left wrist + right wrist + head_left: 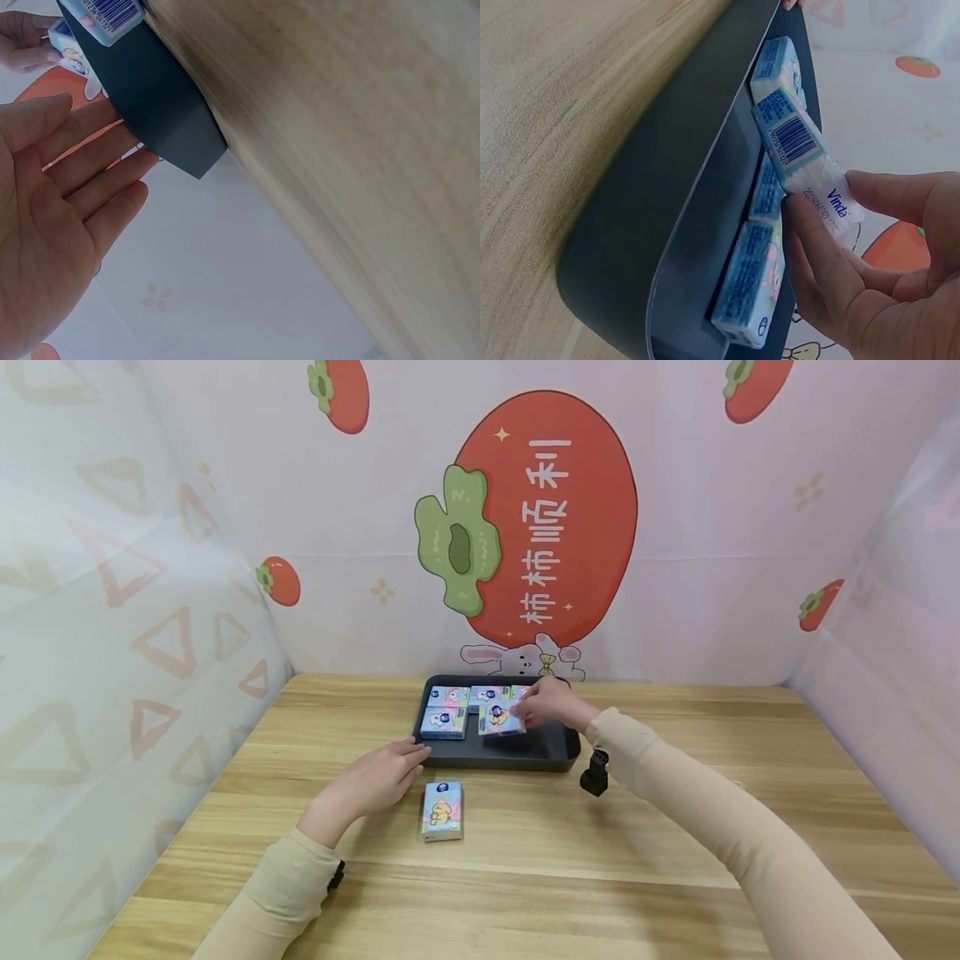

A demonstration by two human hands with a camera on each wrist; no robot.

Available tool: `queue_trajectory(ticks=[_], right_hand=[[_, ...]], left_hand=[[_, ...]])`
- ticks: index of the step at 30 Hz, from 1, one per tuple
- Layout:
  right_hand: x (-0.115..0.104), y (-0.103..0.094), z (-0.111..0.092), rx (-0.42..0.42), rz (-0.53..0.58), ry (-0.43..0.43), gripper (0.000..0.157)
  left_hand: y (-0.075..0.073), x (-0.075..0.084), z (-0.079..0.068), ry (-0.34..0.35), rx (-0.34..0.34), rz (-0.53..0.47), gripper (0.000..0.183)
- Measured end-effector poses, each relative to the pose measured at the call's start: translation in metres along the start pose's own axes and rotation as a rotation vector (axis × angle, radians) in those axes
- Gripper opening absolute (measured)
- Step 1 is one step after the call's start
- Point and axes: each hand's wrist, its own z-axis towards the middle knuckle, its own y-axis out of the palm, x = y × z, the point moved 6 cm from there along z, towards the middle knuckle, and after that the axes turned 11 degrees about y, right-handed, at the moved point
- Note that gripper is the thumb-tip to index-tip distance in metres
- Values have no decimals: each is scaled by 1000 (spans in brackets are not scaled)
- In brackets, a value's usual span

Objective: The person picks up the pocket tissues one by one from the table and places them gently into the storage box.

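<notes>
A pocket tissue pack [497,720] hangs slightly tilted over the dark tray [498,762], pinched by one end between the thumb and fingers of my right hand [555,702]. In the right wrist view, the held pack [799,146] shows a barcode and the "Vinda" label. Several like packs [443,721] lie in the tray, along its back and left side. My left hand [381,775] touches the tray's front left corner, its fingers nearly straight in the left wrist view. Another tissue pack [442,812] lies on the table in front of the tray.
The tray stands near the back edge of the wooden table [585,877], close to a printed cloth backdrop [360,510]. Cloth walls also rise at the left and right sides.
</notes>
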Motion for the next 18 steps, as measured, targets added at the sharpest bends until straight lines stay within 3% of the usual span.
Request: queue_trajectory(ticks=[18], right_hand=[[3, 4, 25, 29, -12, 51, 34]], left_hand=[[0, 0, 0, -3, 4, -3, 36]])
